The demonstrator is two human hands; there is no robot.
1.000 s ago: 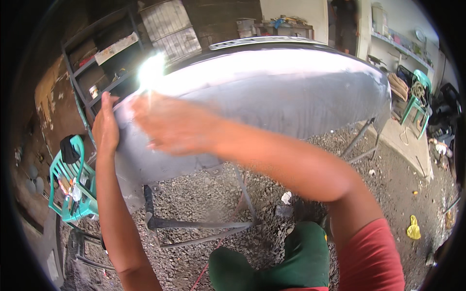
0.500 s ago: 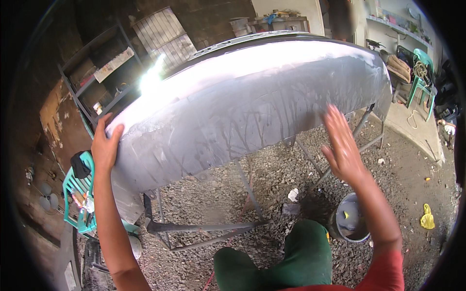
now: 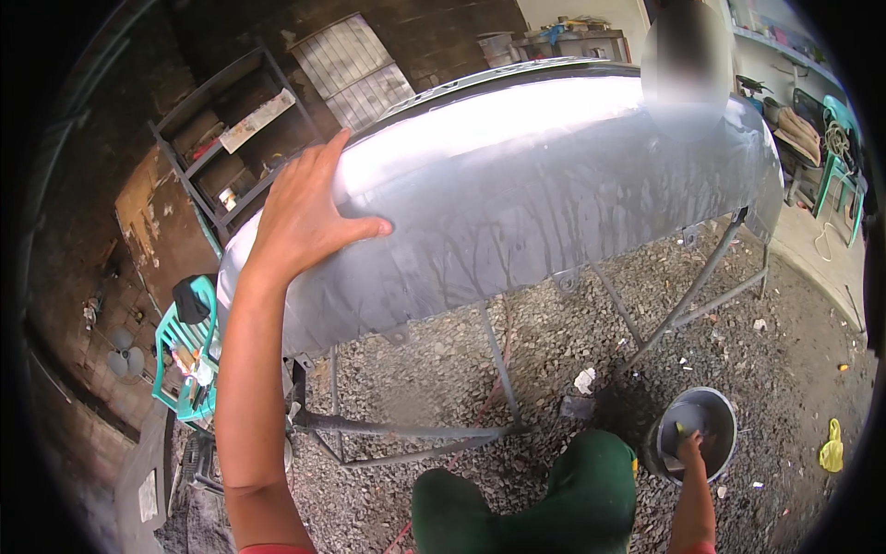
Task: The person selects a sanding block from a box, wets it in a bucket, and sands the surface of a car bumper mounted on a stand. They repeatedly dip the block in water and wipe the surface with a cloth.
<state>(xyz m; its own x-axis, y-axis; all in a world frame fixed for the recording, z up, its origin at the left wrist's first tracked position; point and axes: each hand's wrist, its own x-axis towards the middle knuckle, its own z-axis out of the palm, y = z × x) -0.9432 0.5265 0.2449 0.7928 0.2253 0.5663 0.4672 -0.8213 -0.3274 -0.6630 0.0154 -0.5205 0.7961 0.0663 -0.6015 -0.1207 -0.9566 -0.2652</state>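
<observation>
A large curved vehicle bumper, grey with a white upper band and dark wet streaks, rests on a metal stand. My left hand is open on its left part, fingers over the top edge and thumb spread across the grey face. Down at the right, my right hand reaches into a grey bucket of murky water. Its fingers look drawn together beside a small yellow-green piece. What they grip, if anything, is too small to make out.
Gravel covers the ground around the stand. A green plastic chair with items on it stands at left, below a metal shelf. Another green chair is at far right. A yellow plastic bag lies right of the bucket.
My left hand has shifted right along the bumper's top edge. My right hand has dropped from in front of the bumper into the bucket. The view has moved slightly.
</observation>
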